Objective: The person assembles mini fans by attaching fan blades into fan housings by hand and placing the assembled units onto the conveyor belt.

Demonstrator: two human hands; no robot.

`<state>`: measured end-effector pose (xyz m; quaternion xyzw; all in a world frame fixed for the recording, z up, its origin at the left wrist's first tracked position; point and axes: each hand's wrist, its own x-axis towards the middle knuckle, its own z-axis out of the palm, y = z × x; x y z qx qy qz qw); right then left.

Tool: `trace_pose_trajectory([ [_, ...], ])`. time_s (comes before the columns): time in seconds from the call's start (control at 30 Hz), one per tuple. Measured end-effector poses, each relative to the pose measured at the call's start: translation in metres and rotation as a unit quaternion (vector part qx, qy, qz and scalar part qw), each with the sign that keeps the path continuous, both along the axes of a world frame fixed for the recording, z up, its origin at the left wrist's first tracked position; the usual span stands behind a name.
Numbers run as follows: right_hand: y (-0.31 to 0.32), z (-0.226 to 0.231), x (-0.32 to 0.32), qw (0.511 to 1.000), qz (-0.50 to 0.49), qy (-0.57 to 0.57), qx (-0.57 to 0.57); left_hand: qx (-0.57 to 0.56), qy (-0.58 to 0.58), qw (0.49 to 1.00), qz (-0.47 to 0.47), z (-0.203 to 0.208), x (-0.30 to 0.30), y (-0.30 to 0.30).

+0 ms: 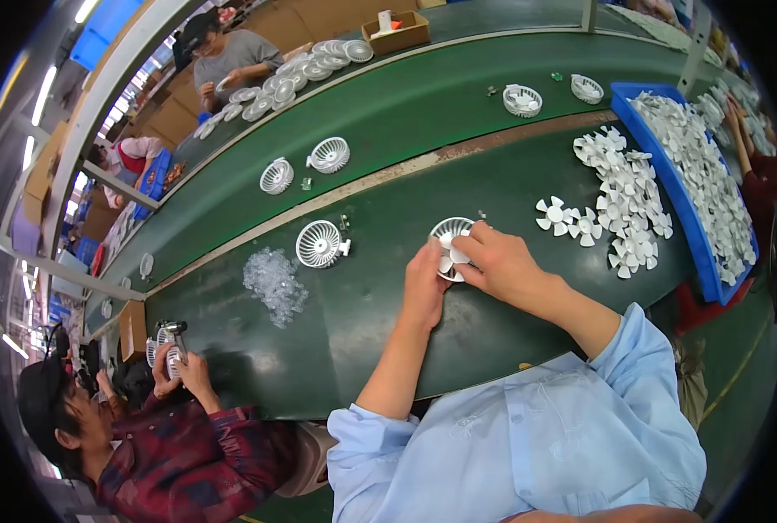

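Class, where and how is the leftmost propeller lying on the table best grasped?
Pinch the propeller by its central hub, probably from above and the left: it lies flat, blades spreading around the hub, and another propeller sits close on its right.

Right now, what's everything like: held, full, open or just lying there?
Round white plastic fan housing: held.
Left hand: curled around that housing.
Right hand: bent over it.
Long blue plastic tray: full of white plastic fan blades.
Loose white fan blades: piled beside the tray.
Small clear plastic pieces: heaped loose.
Round white slatted housing beside those pieces: lying unheld.
Brown cardboard box: open-topped.
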<state>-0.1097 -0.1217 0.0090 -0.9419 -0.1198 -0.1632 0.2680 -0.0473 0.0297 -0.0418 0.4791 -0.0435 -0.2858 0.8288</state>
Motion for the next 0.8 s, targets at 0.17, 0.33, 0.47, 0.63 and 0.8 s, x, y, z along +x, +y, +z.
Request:
trace_pose_trajectory([
  [0.17,0.000,-0.021,0.005,1.000,-0.019,0.006,0.010,0.103,-0.102,0.988,0.046,-0.001,-0.009,-0.007],
  [0.33,-0.011,-0.004,0.002,0.996,-0.018,-0.089,0.002,0.084,-0.120,0.989,0.036,-0.003,-0.005,-0.003],
  [0.47,-0.043,0.004,0.020,0.997,0.032,-0.069,-0.001,0.111,-0.139,0.983,0.046,0.000,-0.005,-0.004],
  [0.63,-0.043,0.011,0.027,0.951,0.072,0.221,0.203,0.126,-0.180,0.975,0.025,0.007,-0.009,-0.001],
  [0.8,-0.049,0.000,0.069,0.952,0.106,0.245,0.147,0.122,-0.164,0.975,0.092,-0.012,0.002,-0.007],
])
